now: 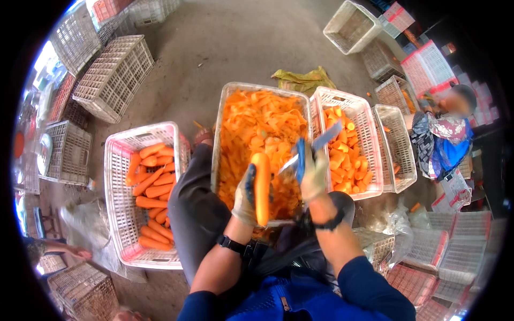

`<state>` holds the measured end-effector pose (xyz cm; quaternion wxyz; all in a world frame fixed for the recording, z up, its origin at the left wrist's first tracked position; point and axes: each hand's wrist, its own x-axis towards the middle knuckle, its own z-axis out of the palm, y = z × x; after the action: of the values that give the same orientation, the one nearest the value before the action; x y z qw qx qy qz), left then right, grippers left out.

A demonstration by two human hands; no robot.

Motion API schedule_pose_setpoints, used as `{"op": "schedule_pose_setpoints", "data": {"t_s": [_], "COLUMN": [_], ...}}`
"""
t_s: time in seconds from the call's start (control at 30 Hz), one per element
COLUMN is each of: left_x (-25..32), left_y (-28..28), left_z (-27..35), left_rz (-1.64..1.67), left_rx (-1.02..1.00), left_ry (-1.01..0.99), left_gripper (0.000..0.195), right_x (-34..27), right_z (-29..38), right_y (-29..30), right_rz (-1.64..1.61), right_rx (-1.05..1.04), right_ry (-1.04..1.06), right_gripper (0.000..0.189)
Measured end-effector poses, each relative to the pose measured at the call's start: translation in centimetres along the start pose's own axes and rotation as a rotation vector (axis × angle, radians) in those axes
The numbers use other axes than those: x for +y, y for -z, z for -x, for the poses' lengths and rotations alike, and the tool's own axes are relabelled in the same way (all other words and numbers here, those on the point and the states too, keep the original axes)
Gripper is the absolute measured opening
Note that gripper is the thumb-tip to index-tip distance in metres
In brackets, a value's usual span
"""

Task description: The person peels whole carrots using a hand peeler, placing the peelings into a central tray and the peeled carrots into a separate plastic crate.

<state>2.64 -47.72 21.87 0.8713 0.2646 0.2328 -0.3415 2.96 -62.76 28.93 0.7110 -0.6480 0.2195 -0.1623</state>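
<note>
My left hand, in a pale glove with dark fingertips, grips an orange carrot that points away from me. To its right, my right hand, also gloved, closes around a blue-handled peeler. A flat metal blade, apparently a knife's, juts from the same hand. Motion blur hides the exact grip. Below both hands stands a white plastic crate heaped with carrot peelings. On the left, another crate holds whole carrots. Carrot pieces fill part of the pink-edged crate at right.
Beyond the peelings lies a yellow sack on the concrete floor. A narrow crate stands farther right, near another person. Stacked crates line the left side. At lower left, a person's arm shows.
</note>
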Motion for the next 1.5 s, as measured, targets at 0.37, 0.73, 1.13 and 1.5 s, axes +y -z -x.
{"op": "schedule_pose_setpoints", "data": {"t_s": [0.37, 0.73, 1.13, 1.5], "left_x": [-1.3, 0.2, 0.0, -0.6], "left_y": [-0.4, -0.5, -1.1, 0.4], "left_z": [-0.2, 0.4, 1.0, -0.3], "left_rz": [0.049, -0.004, -0.105, 0.347], "left_rx": [-0.044, -0.069, -0.047, -0.24], "left_ry": [-0.003, -0.042, 0.045, 0.166], "left_gripper": [0.04, 0.05, 0.043, 0.043], "right_x": [2.7, -0.9, 1.3, 1.1], "right_z": [-3.7, 4.0, -9.0, 7.0], "right_y": [-1.1, 0.7, -1.0, -0.3], "right_rz": [0.262, -0.009, 0.402, 0.173], "right_rx": [-0.114, -0.094, -0.048, -0.359], "right_ry": [0.051, -0.031, 0.077, 0.475], "right_gripper": [0.052, 0.032, 0.057, 0.013]}}
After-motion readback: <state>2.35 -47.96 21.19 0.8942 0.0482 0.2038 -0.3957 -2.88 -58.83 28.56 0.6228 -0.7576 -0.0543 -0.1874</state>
